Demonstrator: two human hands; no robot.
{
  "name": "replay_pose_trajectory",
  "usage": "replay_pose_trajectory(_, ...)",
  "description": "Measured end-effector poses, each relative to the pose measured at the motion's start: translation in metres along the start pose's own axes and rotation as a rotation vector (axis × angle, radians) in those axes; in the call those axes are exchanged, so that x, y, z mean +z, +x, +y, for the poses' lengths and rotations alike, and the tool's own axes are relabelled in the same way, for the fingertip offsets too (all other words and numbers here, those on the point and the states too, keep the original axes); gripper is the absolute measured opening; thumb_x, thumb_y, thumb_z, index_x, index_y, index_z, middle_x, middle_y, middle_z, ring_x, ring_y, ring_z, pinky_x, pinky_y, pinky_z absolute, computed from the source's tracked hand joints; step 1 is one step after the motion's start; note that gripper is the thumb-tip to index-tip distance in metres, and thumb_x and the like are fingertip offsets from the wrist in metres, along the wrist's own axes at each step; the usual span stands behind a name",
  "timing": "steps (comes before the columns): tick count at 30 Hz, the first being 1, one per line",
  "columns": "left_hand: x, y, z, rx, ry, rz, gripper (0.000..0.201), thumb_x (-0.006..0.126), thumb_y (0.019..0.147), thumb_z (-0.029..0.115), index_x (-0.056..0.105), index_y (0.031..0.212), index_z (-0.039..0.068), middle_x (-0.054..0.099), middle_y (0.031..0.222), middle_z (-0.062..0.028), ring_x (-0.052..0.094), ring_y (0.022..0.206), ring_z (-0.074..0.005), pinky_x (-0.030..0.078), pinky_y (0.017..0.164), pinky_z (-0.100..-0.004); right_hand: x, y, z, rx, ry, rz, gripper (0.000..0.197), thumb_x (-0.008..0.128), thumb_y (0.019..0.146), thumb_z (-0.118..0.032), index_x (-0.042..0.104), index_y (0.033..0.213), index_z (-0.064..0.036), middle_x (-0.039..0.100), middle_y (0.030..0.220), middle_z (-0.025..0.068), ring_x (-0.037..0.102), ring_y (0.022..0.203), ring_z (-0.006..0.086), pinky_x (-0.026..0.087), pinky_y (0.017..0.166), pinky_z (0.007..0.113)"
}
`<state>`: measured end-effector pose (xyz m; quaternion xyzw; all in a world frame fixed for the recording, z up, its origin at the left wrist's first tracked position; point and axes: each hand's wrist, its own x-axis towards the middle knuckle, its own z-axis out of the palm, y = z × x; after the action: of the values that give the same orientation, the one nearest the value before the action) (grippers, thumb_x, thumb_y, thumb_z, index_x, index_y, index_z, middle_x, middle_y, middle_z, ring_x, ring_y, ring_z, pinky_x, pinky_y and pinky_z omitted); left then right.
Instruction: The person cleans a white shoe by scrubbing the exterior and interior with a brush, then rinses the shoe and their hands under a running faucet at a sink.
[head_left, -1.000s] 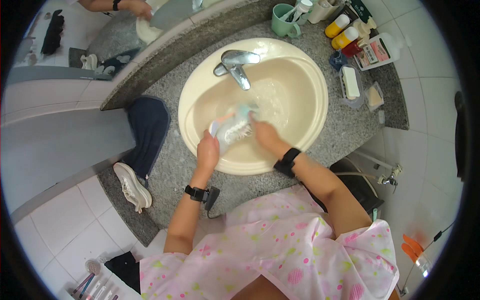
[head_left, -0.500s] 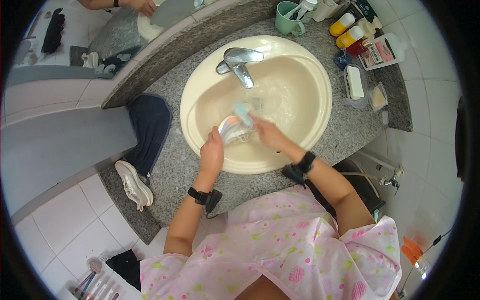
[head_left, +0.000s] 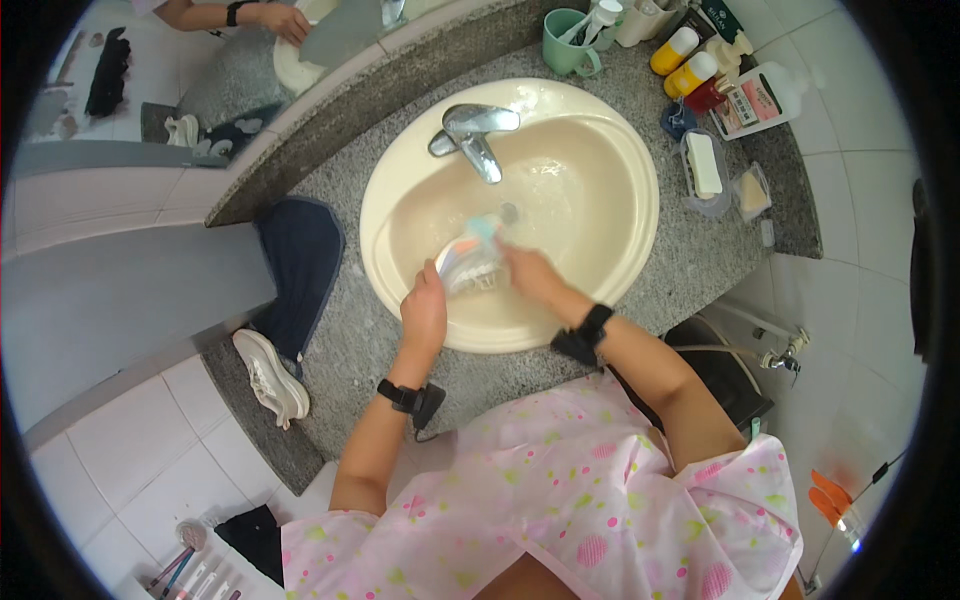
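Over the near left part of the cream oval sink (head_left: 647,205), my left hand (head_left: 424,315) is closed on the edge of a white shoe (head_left: 468,268) with orange patches. My right hand (head_left: 532,275), smeared by motion, grips a light blue brush (head_left: 483,228) against the shoe's far end. The bristles are too blurred to make out. Behind them, the chrome faucet (head_left: 478,130) stands on the sink's far rim; a drain (head_left: 509,213) shows just beyond the brush.
A second white shoe (head_left: 270,378) lies at the counter's left edge beside a dark blue cloth (head_left: 298,265). Along the right back stand a green mug (head_left: 568,45), yellow bottles (head_left: 688,75), a white bottle (head_left: 757,102) and a soap dish (head_left: 705,170).
The brush has shifted slightly over the shoe in my right hand. My left hand keeps its hold in nearly the same place. Less water shows in the basin, and the drain is clearer.
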<state>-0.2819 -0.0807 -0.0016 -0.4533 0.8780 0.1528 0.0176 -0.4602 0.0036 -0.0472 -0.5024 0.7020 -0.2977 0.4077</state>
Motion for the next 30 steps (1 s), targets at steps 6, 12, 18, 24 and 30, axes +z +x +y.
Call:
replay_pose_trajectory(6,-0.004,0.004,-0.004,-0.066,0.005,-0.092,0.048,0.05,0.084,-0.001,0.039,0.13,-0.006,0.06,0.096,-0.0231,0.066,0.075,-0.0373,0.055,0.061,-0.0423,-0.022,0.018,0.03,0.211,-0.19,-0.105,0.052,0.037,0.091,-0.006,0.036,0.142,-0.0091,0.061,0.1,0.0302,0.061,0.089,0.0431,0.048,0.081,0.047)
replay_pose_trajectory(12,-0.008,0.001,-0.021,0.048,-0.153,0.115,0.058,0.05,0.083,0.002,0.036,0.139,0.0,0.055,0.115,-0.0302,0.064,0.082,-0.0402,0.054,0.071,-0.0428,-0.053,0.013,0.045,0.137,-0.059,0.005,0.043,0.043,0.095,-0.009,0.042,0.139,-0.0099,0.058,0.116,0.0278,0.059,0.102,0.0394,0.048,0.088,0.041)
replay_pose_trajectory(18,-0.03,-0.004,-0.009,0.13,-0.117,-0.103,0.07,0.067,0.079,0.025,0.039,0.137,-0.001,0.047,0.131,-0.0253,0.058,0.096,-0.0385,0.05,0.082,-0.0415,-0.039,0.009,0.074,0.101,-0.04,0.043,0.045,0.044,0.095,-0.008,0.042,0.139,-0.01,0.058,0.116,0.027,0.058,0.105,0.0395,0.046,0.09,0.04)
replay_pose_trajectory(24,0.007,-0.015,-0.025,0.319,0.023,-0.145,0.073,0.073,0.071,0.029,0.046,0.13,-0.002,0.044,0.135,-0.0208,0.053,0.103,-0.0303,0.045,0.085,-0.0436,-0.07,0.041,0.042,0.393,-0.255,-0.03,0.049,0.047,0.085,-0.003,0.045,0.135,-0.0049,0.061,0.11,0.0259,0.06,0.1,0.0389,0.048,0.087,0.044)
replay_pose_trajectory(30,0.024,-0.009,-0.016,0.267,0.034,-0.286,0.074,0.073,0.073,0.034,0.046,0.131,-0.003,0.052,0.128,-0.0173,0.051,0.111,-0.032,0.037,0.096,-0.0474,-0.033,0.038,0.077,0.248,-0.415,-0.257,0.052,0.047,0.081,-0.001,0.046,0.133,-0.0014,0.062,0.107,0.027,0.063,0.091,0.039,0.051,0.078,0.044)
